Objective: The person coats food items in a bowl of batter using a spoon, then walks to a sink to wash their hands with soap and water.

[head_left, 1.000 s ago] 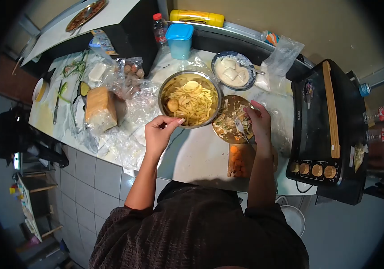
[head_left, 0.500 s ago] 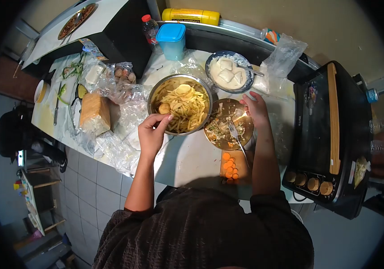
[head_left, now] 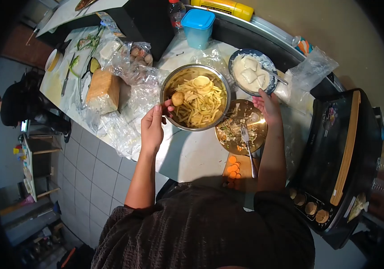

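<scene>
My left hand (head_left: 153,127) is at the near left edge of a steel bowl (head_left: 226,105), with thumb and fingers closed at its rim. The bowl holds potato strips (head_left: 198,103), a few round slices and a small round potato (head_left: 177,98). My right hand (head_left: 268,107) touches the near edge of a dark blue plate (head_left: 235,80), its fingers bent about the rim. White, squarish dough-like pieces (head_left: 251,75) lie in pale powder there, beside a utensil handle. Just below that hand is a golden plate (head_left: 228,142) with food scraps and a fork (head_left: 248,145).
Carrot slices (head_left: 233,168) lie on a small board near my body. A black oven (head_left: 326,148) stands right. Bread in plastic (head_left: 102,92), a knife (head_left: 68,76) and plastic bags (head_left: 120,134) are left. Behind stands a blue-lidded container (head_left: 198,31). A person (head_left: 21,101) is far left.
The view has turned and shifted. My right hand has gone from just short of the blue plate to its rim. My left hand's fingers have closed at the steel bowl's edge.
</scene>
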`<state>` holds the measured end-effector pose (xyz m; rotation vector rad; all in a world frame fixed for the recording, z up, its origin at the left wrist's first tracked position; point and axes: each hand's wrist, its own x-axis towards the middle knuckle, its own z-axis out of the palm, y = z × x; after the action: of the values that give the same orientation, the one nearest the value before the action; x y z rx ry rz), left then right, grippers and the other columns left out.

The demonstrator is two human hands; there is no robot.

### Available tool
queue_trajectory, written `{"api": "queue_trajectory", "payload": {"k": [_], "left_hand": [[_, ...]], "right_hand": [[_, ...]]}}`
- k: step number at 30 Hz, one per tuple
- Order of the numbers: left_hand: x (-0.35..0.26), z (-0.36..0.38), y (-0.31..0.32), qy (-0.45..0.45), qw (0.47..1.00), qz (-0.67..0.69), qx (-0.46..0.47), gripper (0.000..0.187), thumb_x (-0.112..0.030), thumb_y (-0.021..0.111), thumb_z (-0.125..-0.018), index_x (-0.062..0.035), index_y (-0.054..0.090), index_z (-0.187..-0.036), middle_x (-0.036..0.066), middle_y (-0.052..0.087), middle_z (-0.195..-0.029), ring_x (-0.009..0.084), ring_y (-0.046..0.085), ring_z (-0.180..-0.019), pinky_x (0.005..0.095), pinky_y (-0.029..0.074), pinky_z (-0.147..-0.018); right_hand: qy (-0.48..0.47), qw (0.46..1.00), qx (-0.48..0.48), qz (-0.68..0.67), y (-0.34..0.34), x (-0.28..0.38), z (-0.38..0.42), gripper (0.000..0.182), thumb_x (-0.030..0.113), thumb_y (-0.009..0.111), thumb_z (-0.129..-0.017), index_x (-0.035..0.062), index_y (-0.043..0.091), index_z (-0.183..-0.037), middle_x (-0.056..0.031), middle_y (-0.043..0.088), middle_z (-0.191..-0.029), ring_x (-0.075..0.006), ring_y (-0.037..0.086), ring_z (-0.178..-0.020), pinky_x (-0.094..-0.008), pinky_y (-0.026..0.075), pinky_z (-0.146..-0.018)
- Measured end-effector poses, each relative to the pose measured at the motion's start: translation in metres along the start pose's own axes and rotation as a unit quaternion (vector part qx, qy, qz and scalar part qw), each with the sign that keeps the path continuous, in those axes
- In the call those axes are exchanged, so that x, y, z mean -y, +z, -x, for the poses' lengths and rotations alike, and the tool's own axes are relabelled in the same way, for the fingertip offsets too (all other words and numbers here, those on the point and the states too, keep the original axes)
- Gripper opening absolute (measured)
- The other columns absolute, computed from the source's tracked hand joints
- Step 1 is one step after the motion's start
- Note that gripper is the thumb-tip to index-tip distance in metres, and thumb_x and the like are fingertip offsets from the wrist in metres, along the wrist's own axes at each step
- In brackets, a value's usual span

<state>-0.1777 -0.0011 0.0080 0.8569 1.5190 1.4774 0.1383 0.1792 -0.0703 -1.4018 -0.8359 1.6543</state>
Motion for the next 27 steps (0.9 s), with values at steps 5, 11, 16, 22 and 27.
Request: {"api": "queue_trajectory", "payload": {"k": [5, 11, 16, 22, 27], "left_hand": [[0.003, 0.0, -0.006, -0.006, 1.0, 0.017, -0.004, 0.036, -0.025, 0.042, -0.099, 0.0025, 0.062, -0.112, 0.003, 0.066, -0.091, 0.0088, 0.054, -0.077, 0.0225, 0.04, -0.067], [-0.001, 0.002, -0.005, 0.02, 0.999, 0.036, -0.005, 0.016, -0.007, 0.064, -0.087, 0.0013, 0.065, -0.1, 0.004, 0.065, -0.087, 0.0063, 0.053, -0.077, 0.0204, 0.041, -0.068], [0.002, -0.001, -0.004, 0.01, 0.998, 0.054, 0.012, 0.01, -0.007, 0.071, -0.082, 0.0004, 0.065, -0.084, 0.003, 0.064, -0.082, 0.0056, 0.054, -0.075, 0.0201, 0.043, -0.069], [-0.002, -0.001, 0.002, 0.034, 0.999, -0.008, 0.015, 0.015, -0.013, 0.065, -0.088, 0.0018, 0.066, -0.089, 0.002, 0.065, -0.081, 0.0074, 0.056, -0.076, 0.0209, 0.044, -0.073], [-0.01, 0.003, 0.013, 0.025, 0.999, -0.012, 0.024, 0.017, -0.014, 0.063, -0.089, 0.0025, 0.067, -0.088, 0.003, 0.066, -0.081, 0.0082, 0.057, -0.076, 0.0211, 0.045, -0.072]], "right_hand": [[0.005, 1.0, 0.0, 0.004, -0.002, 0.0, 0.001, 0.036, 0.02, 0.063, -0.087, 0.004, 0.045, -0.113, -0.0124, 0.063, -0.082, -0.017, 0.061, -0.063, -0.0268, 0.052, -0.053], [-0.057, 0.982, -0.18, 0.003, 0.011, 0.004, 0.026, 0.057, 0.023, 0.065, -0.085, 0.0013, 0.031, -0.125, -0.0132, 0.06, -0.078, -0.0161, 0.057, -0.055, -0.0284, 0.047, -0.043], [-0.048, 0.979, -0.196, 0.029, 0.006, 0.004, 0.028, 0.061, 0.023, 0.066, -0.084, 0.0002, 0.028, -0.125, -0.0125, 0.057, -0.077, -0.0149, 0.051, -0.049, -0.0285, 0.043, -0.04], [-0.067, 0.982, -0.157, 0.08, -0.002, 0.002, 0.039, 0.034, 0.027, 0.063, -0.087, -0.0014, 0.052, -0.102, -0.0073, 0.058, -0.07, -0.0129, 0.053, -0.049, -0.0259, 0.043, -0.041], [-0.124, 0.983, -0.097, 0.1, 0.01, 0.003, 0.072, 0.031, 0.026, 0.054, -0.092, -0.0018, 0.059, -0.104, -0.0111, 0.066, -0.084, -0.0141, 0.062, -0.062, -0.0238, 0.048, -0.054]]}}
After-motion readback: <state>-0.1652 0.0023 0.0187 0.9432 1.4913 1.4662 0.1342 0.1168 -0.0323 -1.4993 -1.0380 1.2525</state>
